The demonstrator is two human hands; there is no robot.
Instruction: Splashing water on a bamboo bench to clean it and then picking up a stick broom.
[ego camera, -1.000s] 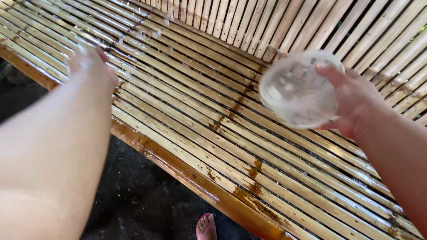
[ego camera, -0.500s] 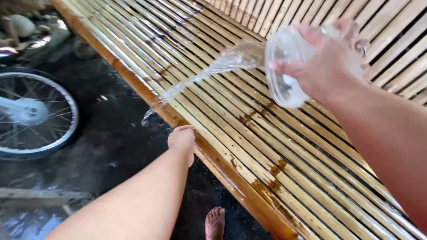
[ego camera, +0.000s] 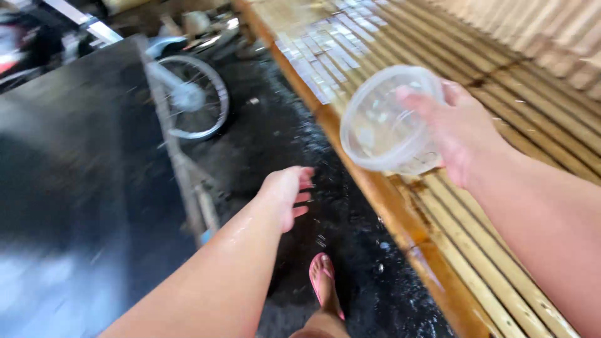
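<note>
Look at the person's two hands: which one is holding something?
The right hand is. Its fingers grip a clear plastic tub, tilted over the edge of the bamboo bench. The left hand hangs open and empty over the dark wet ground.

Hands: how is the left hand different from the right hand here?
The right hand is closed around a clear plastic cup; the left hand is open and holds nothing. The right hand is raised over the bamboo bench, while the left hand hangs lower, over the dark wet ground beside it. Both are bare, with bare forearms.
</note>
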